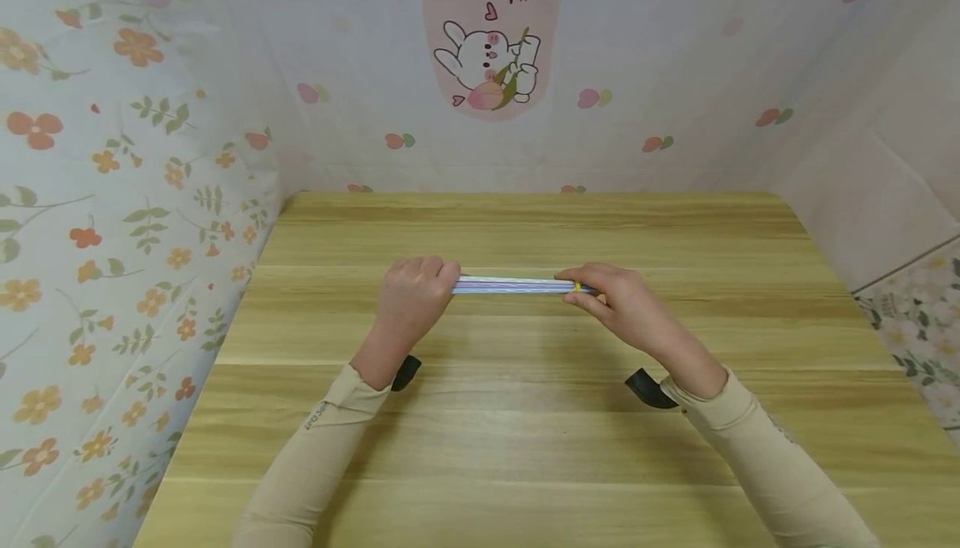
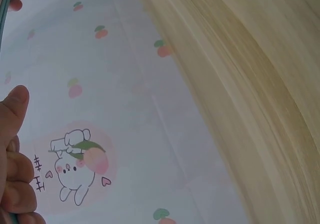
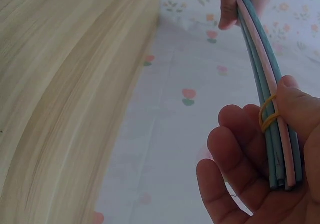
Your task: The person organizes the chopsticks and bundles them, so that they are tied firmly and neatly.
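A bundle of thin, slightly bowed sticks (image 1: 510, 285), blue-green and pink in the right wrist view, stretches level between both hands over the table. My left hand (image 1: 412, 294) grips one end in a fist, hiding that end. Near the other end a yellow rubber band (image 3: 269, 115) is wound around the sticks. My right hand (image 1: 626, 302) holds the bundle there, thumb (image 3: 295, 104) against the sticks beside the band and fingers curved beneath. The stick ends lie over the right palm.
The wood-grain table (image 1: 510, 431) spreads below both hands. A white printed cloth (image 1: 337, 48) with a rabbit picture hangs behind its back edge, and a floral cloth (image 1: 112, 281) lines the left side. Black curved pieces (image 1: 649, 390) stick out at both wrists.
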The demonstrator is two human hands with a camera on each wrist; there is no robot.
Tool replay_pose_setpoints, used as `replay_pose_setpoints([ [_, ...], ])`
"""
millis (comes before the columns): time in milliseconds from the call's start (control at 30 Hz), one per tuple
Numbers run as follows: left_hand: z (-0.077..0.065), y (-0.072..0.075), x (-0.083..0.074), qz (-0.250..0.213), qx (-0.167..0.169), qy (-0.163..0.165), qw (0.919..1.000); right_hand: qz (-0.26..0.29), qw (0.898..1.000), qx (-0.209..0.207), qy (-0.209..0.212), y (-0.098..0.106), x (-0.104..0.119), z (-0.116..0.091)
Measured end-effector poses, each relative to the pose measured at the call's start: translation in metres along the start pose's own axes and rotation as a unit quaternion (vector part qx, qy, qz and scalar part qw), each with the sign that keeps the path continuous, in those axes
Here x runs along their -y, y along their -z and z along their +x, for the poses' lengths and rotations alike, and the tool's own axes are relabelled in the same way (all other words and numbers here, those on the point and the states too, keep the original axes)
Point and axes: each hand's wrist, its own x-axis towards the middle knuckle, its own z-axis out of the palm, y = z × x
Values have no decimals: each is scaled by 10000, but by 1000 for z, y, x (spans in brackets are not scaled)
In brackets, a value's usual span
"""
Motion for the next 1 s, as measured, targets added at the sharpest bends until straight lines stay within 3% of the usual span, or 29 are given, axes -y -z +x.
replay_pose_setpoints([
  [333,-2,-1,1,261,-165,9,9995,240,9997,52,0,2,-4,-4],
  [600,-2,-1,3,53,-94,-22,9999,80,9994,-215,-278,13,-13,-10],
  [1000,-3,-1,4,-61,11,9,10000,-304,9987,-411,64,16,-12,-12],
])
